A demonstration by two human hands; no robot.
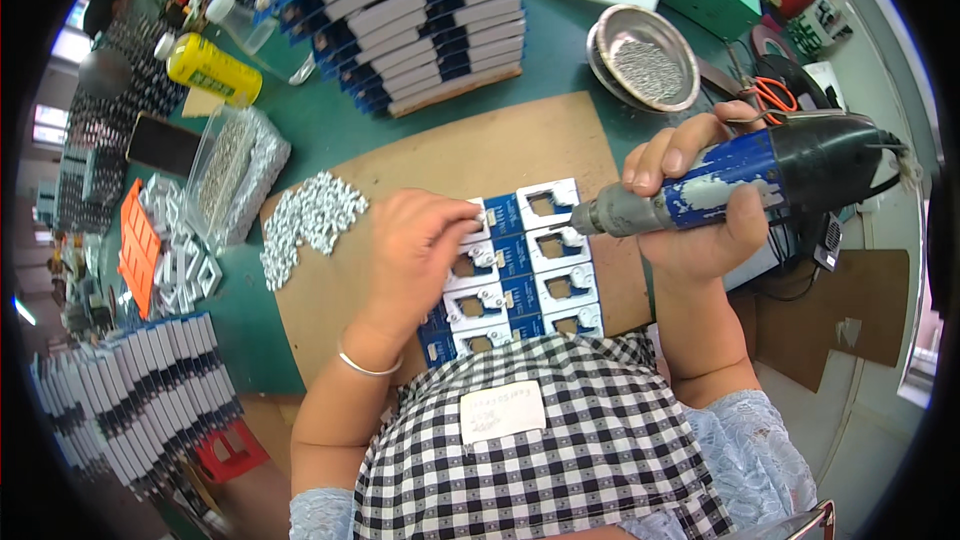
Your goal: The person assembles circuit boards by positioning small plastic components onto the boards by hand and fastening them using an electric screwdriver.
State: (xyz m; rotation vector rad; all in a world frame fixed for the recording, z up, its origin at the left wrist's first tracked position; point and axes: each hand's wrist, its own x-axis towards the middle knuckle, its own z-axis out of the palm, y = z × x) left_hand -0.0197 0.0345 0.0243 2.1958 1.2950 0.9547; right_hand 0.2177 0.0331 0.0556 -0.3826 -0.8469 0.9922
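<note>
A panel of blue circuit boards with white plastic frames (568,287) lies on a brown board in front of me. My right hand (700,235) grips a blue, black and grey electric screwdriver (725,178) held level, its bit pointing left over an upper right frame. My left hand (408,252) is over the panel's upper left, thumb and forefinger pinched beside a white frame. Whatever is between those fingertips is too small to make out. Left of this hand, small white plastic pieces (315,223) lie in a loose pile.
Tall stacks of panels stand at the back (410,25) and lower left (140,400). A metal bowl of screws (648,65) sits back right. At left are a clear tub of metal pins (232,175), a yellow bottle (215,70) and an orange plastic piece (138,250).
</note>
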